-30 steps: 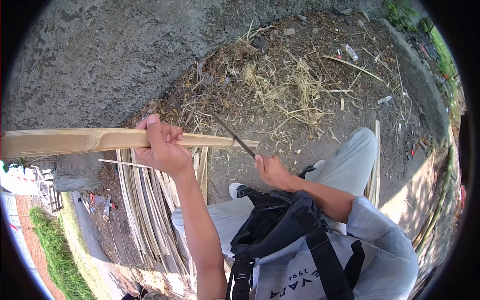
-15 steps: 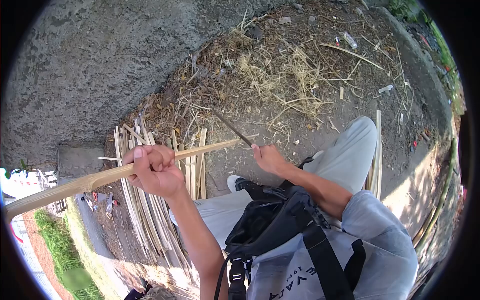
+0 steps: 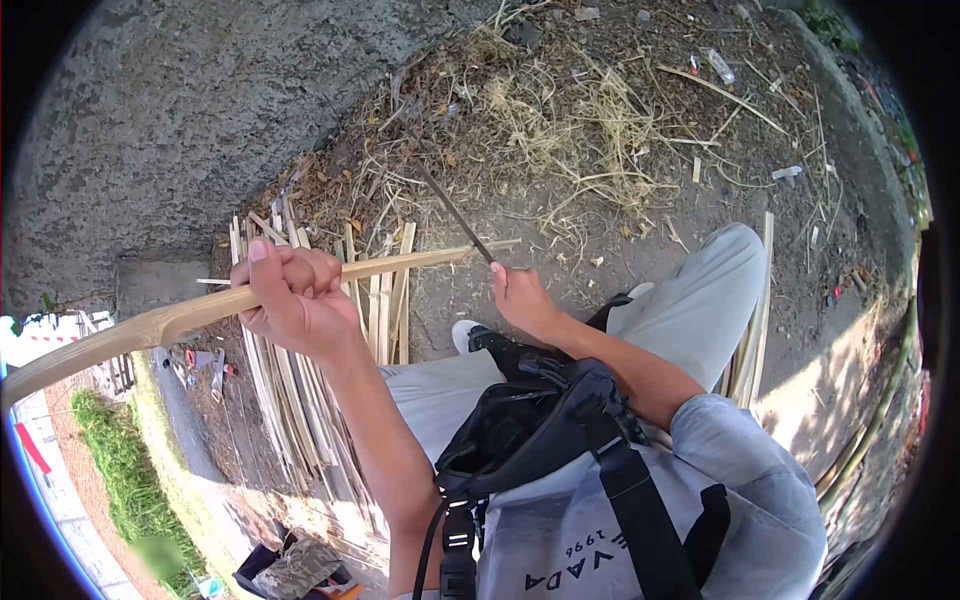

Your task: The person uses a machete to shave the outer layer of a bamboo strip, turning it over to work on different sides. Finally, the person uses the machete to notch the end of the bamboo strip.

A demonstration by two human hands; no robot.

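So, the left hand (image 3: pixel 295 290) is clenched round the strip (image 3: pixel 190 318), which runs from the scene's left side to a narrow tip past centre. The right hand (image 3: pixel 525 300) grips a blade (image 3: pixel 450 205), angled far and left across the strip near that tip; whether they touch is hard to tell. A pile (image 3: pixel 280 400) lies left, shavings (image 3: pixel 610 125) far right.

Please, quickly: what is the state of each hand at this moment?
Left hand: closed around the bamboo strip.
Right hand: closed, holding the thin dark blade by its near end.
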